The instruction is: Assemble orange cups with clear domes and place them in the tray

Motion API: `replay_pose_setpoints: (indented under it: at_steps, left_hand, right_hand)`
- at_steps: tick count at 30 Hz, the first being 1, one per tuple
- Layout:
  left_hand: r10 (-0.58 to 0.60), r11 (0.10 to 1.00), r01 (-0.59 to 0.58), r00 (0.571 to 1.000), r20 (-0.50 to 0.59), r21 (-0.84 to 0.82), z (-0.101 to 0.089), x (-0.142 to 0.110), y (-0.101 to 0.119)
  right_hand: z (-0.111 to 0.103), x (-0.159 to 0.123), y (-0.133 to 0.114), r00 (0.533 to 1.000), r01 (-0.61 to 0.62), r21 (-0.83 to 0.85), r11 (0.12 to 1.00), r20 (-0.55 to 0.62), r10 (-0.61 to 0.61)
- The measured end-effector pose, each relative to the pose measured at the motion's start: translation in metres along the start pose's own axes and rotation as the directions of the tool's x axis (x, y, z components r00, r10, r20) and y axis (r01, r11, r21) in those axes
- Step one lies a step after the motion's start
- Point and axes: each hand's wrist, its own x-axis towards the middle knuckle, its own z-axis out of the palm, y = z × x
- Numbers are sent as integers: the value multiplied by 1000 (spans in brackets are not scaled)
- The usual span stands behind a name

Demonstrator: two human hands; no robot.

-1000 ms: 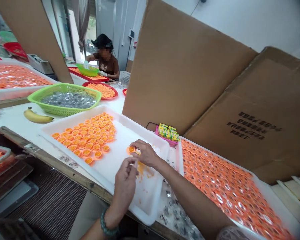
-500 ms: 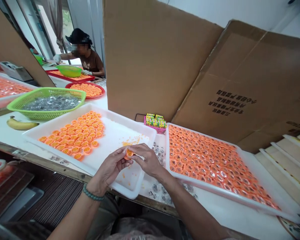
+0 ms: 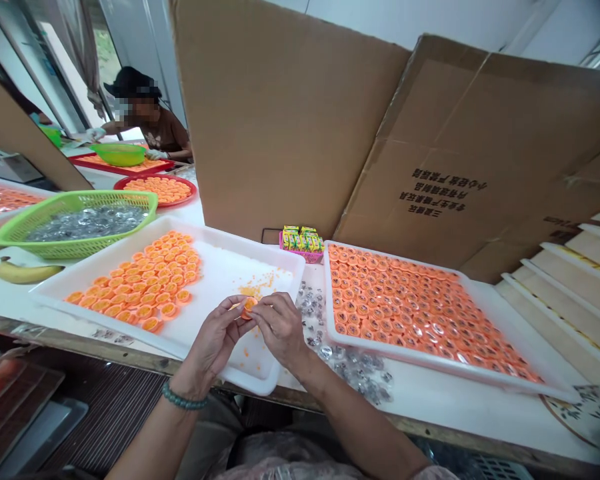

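Note:
A small round orange cup (image 3: 249,307) with a yellowish-orange filling is held between both hands above a white tray. My left hand (image 3: 223,333) pinches its left side with thumb and fingers. My right hand (image 3: 281,328) is closed at its right edge, fingertips touching the rim. Many similar orange cups (image 3: 145,280) lie in the left part of the white tray (image 3: 220,260), with orange crumbs (image 3: 255,287) scattered behind and below my hands. To the right, a second white tray (image 3: 480,283) holds rows of orange cups with shiny clear tops (image 3: 405,307).
Small clear plastic pieces (image 3: 355,370) lie between the trays. A green basket (image 3: 75,247) of clear pieces and a banana (image 3: 27,272) are at left. A pink basket (image 3: 307,256) of yellow-green packets stands behind, before cardboard (image 3: 290,133). A co-worker (image 3: 165,133) sits beyond.
The head view has swung slightly to the right, so the scene sits further left. Both hands still hold the orange cup, with the right fingers now closer together on its edge.

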Motion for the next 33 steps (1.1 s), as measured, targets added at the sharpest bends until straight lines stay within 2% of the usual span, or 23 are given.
replay_pose_setpoints:
  at_steps: [9, 18, 23, 27, 31, 33]
  left_hand:
    - [69, 980, -59, 996, -50, 188, 8, -4, 0]
    - [100, 944, -81, 994, -45, 321, 4, -4, -8]
    - [86, 952, -61, 994, -72, 301, 6, -4, -7]
    - [40, 979, -26, 997, -65, 201, 8, -4, -3]
    - [2, 994, 3, 999, -48, 107, 7, -4, 1]
    - [-3, 998, 5, 999, -35, 56, 7, -4, 2]
  right_hand:
    - [-3, 0, -3, 989, -81, 35, 996, 128, 76]
    - [-3, -4, -5, 987, -91, 71, 993, 142, 80]
    - [-7, -1, -6, 972, -133, 16, 991, 199, 128]
    - [-12, -6, -6, 967, -156, -37, 987, 197, 160]
    - [-25, -16, -10, 963, -197, -58, 979, 179, 204]
    - [-36, -25, -10, 944, -227, -120, 966, 217, 249]
